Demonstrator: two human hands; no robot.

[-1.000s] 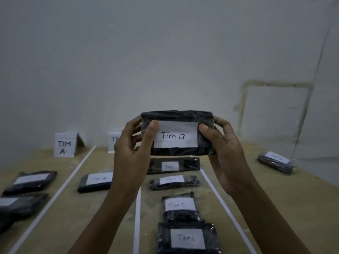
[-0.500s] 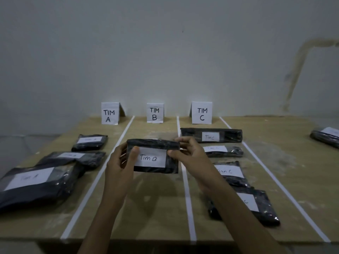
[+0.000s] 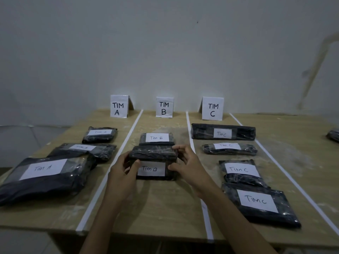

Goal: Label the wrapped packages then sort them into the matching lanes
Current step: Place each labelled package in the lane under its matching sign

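1. Package "Tim B" [image 3: 153, 163]: one, low in lane B [image 3: 156, 198], just before a second B package [image 3: 157, 138], label facing the camera.
2. Left grip [image 3: 122, 173] and right grip [image 3: 187, 164]: fingers curled round its ends, thumbs on the front.
3. A packages [image 3: 44, 177]: three. C packages [image 3: 256, 202]: four. Stray package [image 3: 333, 135]: one, at the right edge of the bench [image 3: 293, 162].
4. Signs [image 3: 164, 107]: three.

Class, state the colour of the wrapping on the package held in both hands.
Black wrapping on the package, seen best in the head view.
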